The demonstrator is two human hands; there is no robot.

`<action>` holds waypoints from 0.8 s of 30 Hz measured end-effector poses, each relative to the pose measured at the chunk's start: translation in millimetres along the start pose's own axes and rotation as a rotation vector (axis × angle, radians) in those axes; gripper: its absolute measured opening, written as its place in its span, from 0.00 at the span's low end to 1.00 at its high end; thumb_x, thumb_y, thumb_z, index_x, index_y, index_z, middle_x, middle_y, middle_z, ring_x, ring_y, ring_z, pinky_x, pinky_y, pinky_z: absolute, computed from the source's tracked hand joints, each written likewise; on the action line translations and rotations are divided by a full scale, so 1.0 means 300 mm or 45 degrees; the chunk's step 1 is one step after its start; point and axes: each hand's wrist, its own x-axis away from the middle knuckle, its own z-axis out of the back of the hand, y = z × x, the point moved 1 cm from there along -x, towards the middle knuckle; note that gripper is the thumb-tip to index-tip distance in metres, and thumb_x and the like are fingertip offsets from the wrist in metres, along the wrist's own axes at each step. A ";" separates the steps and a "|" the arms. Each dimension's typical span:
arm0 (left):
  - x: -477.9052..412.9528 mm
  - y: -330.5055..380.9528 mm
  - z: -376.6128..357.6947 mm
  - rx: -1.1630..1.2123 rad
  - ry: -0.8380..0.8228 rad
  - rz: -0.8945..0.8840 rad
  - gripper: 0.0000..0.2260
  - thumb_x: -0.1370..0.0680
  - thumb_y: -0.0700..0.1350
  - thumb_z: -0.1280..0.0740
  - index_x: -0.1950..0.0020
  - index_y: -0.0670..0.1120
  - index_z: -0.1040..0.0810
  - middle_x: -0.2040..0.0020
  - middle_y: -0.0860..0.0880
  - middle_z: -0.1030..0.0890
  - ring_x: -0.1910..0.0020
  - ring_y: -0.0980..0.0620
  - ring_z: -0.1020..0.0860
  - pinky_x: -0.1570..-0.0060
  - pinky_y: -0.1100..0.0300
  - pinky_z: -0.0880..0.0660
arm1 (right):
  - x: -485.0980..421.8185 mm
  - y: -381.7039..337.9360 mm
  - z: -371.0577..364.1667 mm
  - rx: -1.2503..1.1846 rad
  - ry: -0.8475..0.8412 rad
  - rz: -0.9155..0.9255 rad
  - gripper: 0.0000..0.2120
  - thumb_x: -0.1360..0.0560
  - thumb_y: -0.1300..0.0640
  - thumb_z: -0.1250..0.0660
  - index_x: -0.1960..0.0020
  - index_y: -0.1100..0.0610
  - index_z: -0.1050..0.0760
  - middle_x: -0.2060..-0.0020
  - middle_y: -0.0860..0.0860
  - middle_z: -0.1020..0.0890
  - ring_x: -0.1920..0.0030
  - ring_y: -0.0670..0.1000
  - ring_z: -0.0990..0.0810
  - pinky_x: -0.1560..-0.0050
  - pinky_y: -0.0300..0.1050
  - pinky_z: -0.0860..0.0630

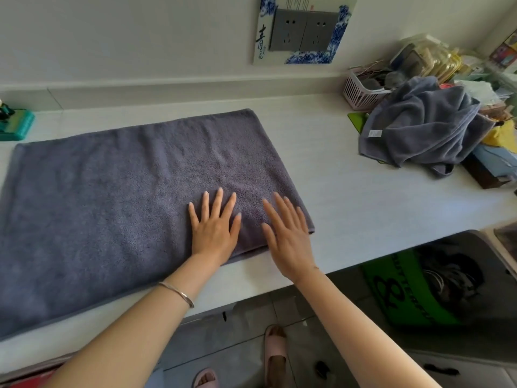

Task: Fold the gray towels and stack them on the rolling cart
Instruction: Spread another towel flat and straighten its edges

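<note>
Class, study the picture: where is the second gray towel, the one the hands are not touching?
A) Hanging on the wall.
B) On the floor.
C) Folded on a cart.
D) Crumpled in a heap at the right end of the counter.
D: the crumpled towel lies heaped on the counter at the right, beside the pink basket.

- We count two gray towels: a flat towel (126,197) and a crumpled towel (419,127).
- We count two hands: the left hand (214,233) and the right hand (291,239).
- We see one bracelet (179,293), one pink basket (355,93) and one green bag (405,289).
- We see two slippers (275,345).
</note>
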 end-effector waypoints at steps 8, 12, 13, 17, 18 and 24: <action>0.029 -0.004 0.001 -0.086 -0.085 -0.022 0.29 0.23 0.60 0.58 0.24 0.54 0.41 0.24 0.47 0.40 0.25 0.41 0.43 0.31 0.34 0.52 | -0.055 0.145 -0.046 0.210 -0.222 -0.203 0.34 0.26 0.34 0.63 0.23 0.45 0.52 0.23 0.45 0.48 0.23 0.49 0.53 0.26 0.48 0.61; -0.027 -0.060 0.038 -0.088 -0.034 0.054 0.30 0.23 0.62 0.65 0.22 0.53 0.56 0.21 0.50 0.56 0.23 0.45 0.59 0.30 0.41 0.66 | -0.035 0.249 0.020 0.218 -0.208 -0.374 0.39 0.27 0.33 0.67 0.22 0.52 0.52 0.23 0.48 0.49 0.23 0.50 0.55 0.25 0.50 0.62; -0.051 -0.087 0.052 -0.074 -0.016 0.099 0.28 0.21 0.61 0.62 0.22 0.53 0.56 0.21 0.50 0.57 0.23 0.46 0.59 0.29 0.42 0.66 | -0.049 0.240 0.029 0.214 -0.184 -0.361 0.38 0.27 0.34 0.66 0.22 0.53 0.51 0.23 0.48 0.50 0.23 0.50 0.55 0.25 0.49 0.63; -0.149 -0.215 0.100 -0.021 0.027 0.342 0.27 0.19 0.58 0.57 0.22 0.50 0.57 0.21 0.48 0.56 0.23 0.45 0.59 0.27 0.42 0.62 | -0.207 0.082 0.022 0.053 -0.099 -0.192 0.33 0.24 0.37 0.61 0.23 0.49 0.50 0.23 0.48 0.48 0.23 0.50 0.53 0.25 0.47 0.61; -0.165 -0.237 0.104 -0.017 0.025 0.375 0.27 0.19 0.58 0.57 0.22 0.50 0.57 0.21 0.48 0.56 0.23 0.45 0.59 0.27 0.42 0.62 | -0.257 0.032 0.006 0.042 -0.100 -0.118 0.32 0.24 0.37 0.61 0.23 0.49 0.48 0.23 0.48 0.48 0.23 0.50 0.53 0.26 0.47 0.61; -0.194 -0.276 0.077 -0.100 -0.005 0.314 0.26 0.19 0.59 0.56 0.23 0.57 0.56 0.21 0.52 0.56 0.23 0.44 0.59 0.29 0.36 0.62 | -0.486 -0.125 -0.171 0.088 -0.297 0.084 0.25 0.18 0.43 0.53 0.23 0.46 0.49 0.23 0.48 0.51 0.23 0.52 0.56 0.26 0.52 0.63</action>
